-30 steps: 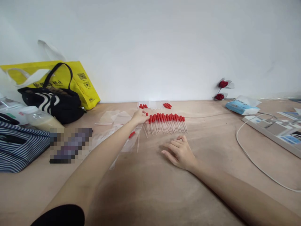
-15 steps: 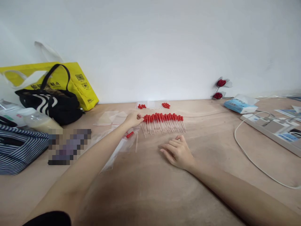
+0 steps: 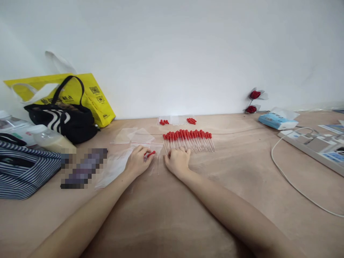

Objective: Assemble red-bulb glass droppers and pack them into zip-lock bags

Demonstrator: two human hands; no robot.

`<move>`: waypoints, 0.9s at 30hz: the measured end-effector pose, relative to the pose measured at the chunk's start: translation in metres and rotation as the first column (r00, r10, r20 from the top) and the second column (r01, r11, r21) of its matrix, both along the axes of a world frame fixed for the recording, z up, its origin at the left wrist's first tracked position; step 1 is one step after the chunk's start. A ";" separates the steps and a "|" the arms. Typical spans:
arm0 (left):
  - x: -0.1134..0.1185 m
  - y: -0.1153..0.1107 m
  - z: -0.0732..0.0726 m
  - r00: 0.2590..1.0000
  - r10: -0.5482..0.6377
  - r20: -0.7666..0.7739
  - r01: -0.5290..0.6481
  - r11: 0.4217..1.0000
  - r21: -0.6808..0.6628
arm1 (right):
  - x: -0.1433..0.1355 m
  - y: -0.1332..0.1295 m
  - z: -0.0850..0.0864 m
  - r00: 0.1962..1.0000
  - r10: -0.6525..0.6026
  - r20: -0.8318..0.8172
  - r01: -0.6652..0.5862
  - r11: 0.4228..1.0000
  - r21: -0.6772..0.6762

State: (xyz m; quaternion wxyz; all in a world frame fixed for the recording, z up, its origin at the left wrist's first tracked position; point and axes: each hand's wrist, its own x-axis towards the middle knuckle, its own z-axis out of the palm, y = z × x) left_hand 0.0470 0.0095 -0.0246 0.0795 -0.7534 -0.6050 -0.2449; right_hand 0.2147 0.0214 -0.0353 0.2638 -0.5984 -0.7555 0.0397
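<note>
A row of droppers with red rubber bulbs point(image 3: 185, 134) and thin clear tubes lies side by side on the table. My left hand point(image 3: 138, 162) is to the left of this row, its thumb and fingers closed around a loose red rubber bulb point(image 3: 151, 154) above the clear plastic bags. Palm down, my right hand point(image 3: 177, 161) lies over the lower ends of the tubes with its fingers curled. Its fingertips are mostly hidden, so what they hold cannot be made out. A loose clear tube point(image 3: 158, 167) lies between the two hands.
Clear plastic bags point(image 3: 114, 166) spread out on the left. Behind the row, a bag point(image 3: 177, 120) bears small red bulbs by the wall. A striped bag point(image 3: 29, 168), black bag point(image 3: 77, 123) and bottle point(image 3: 55, 141) stand left; tissues point(image 3: 276, 121) and a power strip point(image 3: 303, 147) lie right.
My left hand has drawn back from the row's left end to the loose red bulb. My right hand has moved left and forward onto the tube ends. The view has shifted slightly.
</note>
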 end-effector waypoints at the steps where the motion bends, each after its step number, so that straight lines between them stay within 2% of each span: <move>1: 0.000 0.000 -0.002 1.000 0.004 -0.014 -0.004 1.000 0.017 | -0.001 0.001 0.001 1.000 -0.014 0.008 0.014 1.000 -0.020; 5: 0.000 0.002 -0.006 0.995 0.042 -0.085 -0.036 0.997 0.064 | 0.001 -0.002 0.007 0.996 -0.025 0.082 0.034 0.994 -0.101; 8: -0.001 0.003 -0.007 0.993 0.054 -0.110 -0.046 0.996 0.076 | 0.013 -0.012 0.009 0.991 0.010 0.132 0.006 0.993 -0.119; 11: -0.001 0.002 -0.007 0.991 0.070 -0.114 -0.060 0.994 0.092 | 0.042 -0.022 0.006 0.987 0.077 0.142 -0.062 0.993 -0.105; 14: 0.002 -0.001 -0.004 0.992 0.068 -0.110 -0.055 0.992 0.115 | 0.083 -0.026 -0.001 0.982 0.167 0.091 -0.161 0.985 -0.067; 17: 0.017 -0.008 0.000 0.995 -0.034 -0.093 0.043 0.995 0.095 | 0.118 -0.022 -0.008 0.960 0.278 -0.030 -0.279 0.959 -0.055; 19: 0.033 -0.014 0.002 0.989 -0.132 -0.073 0.136 0.989 0.060 | 0.127 -0.018 -0.009 0.941 0.324 -0.099 -0.328 0.944 -0.029; 23: 0.063 -0.023 -0.001 0.960 -0.281 -0.024 0.281 0.959 0.029 | 0.118 -0.012 -0.007 0.931 0.351 -0.100 -0.353 0.936 -0.005; 27: 0.073 -0.023 -0.009 0.925 -0.369 0.089 0.368 0.930 0.028 | 0.103 -0.012 -0.007 0.942 0.333 -0.046 -0.335 0.941 -0.041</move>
